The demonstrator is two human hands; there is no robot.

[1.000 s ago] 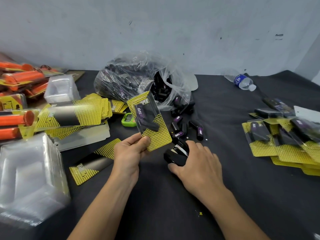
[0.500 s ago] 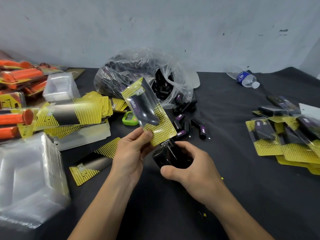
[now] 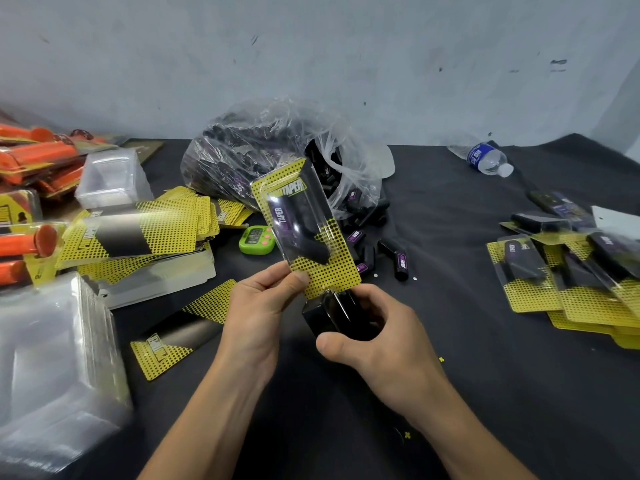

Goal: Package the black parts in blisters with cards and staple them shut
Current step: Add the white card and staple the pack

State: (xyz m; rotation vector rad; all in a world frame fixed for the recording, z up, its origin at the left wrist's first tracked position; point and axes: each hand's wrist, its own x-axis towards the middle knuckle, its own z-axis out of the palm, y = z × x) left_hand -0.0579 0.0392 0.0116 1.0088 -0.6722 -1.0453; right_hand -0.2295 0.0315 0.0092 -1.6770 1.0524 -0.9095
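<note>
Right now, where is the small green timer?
In the head view, the green timer lies on the table left of centre, between the stack of yellow cards and the held blister pack, just in front of the plastic bag.

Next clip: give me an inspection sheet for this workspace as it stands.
Surface: black-covered table, crowded on both sides.
Job's things: filled blister pack held up, tilted; stapler at its lower edge; bag of black parts, loose parts, card stack, empty blisters, finished packs at right.
Clutter: green timer, water bottle, orange packs.
Grips: left grip pinches the pack; right grip holds the stapler.
Cables: nothing seen.
Surroundings: scuffed pale wall.
</note>
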